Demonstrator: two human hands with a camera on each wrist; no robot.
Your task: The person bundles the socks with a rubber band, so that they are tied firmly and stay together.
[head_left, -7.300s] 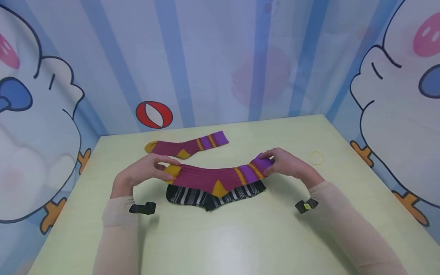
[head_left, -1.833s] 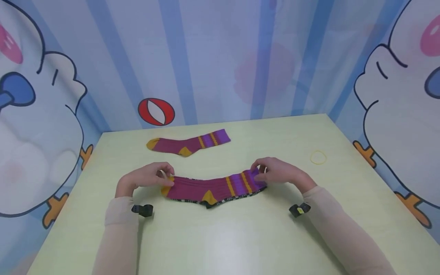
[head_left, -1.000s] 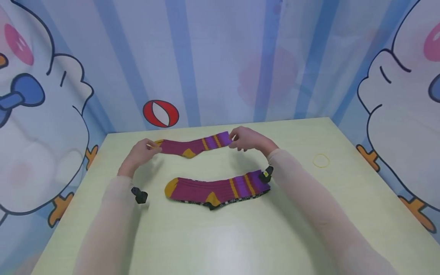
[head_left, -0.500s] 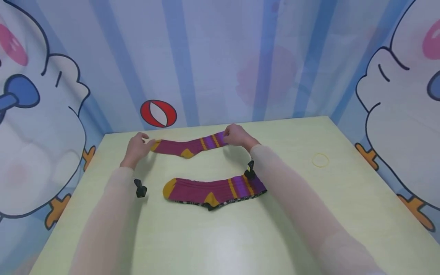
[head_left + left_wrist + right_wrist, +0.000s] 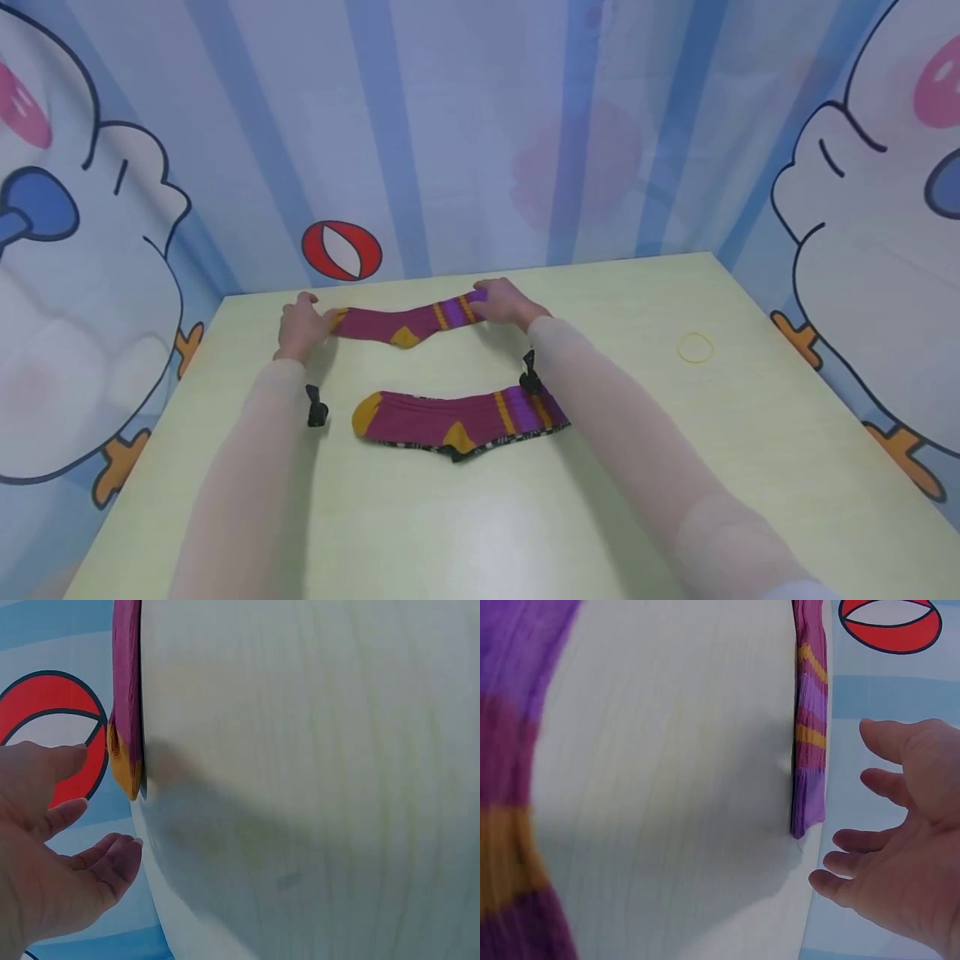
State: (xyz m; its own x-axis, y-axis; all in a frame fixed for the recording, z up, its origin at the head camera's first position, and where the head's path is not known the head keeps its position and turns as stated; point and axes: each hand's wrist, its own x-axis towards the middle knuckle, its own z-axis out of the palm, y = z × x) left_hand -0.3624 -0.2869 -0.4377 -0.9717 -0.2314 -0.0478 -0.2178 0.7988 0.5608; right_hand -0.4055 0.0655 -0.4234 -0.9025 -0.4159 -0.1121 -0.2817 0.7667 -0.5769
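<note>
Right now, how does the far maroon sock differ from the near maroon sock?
The near maroon sock lies on a black-and-white patterned sock; none shows under the far maroon sock. The left hand is at the far maroon sock's toe and the right hand at its cuff; the near maroon sock has no hand at either end. Both have mustard toes and heels and purple, mustard-striped cuffs.

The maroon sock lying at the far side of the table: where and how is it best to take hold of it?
Best, I think, by both ends: pinch the mustard toe from the left and the purple cuff from the right, from above. The sock lies flat, stretched out sideways, clear of the nearer socks.
</note>
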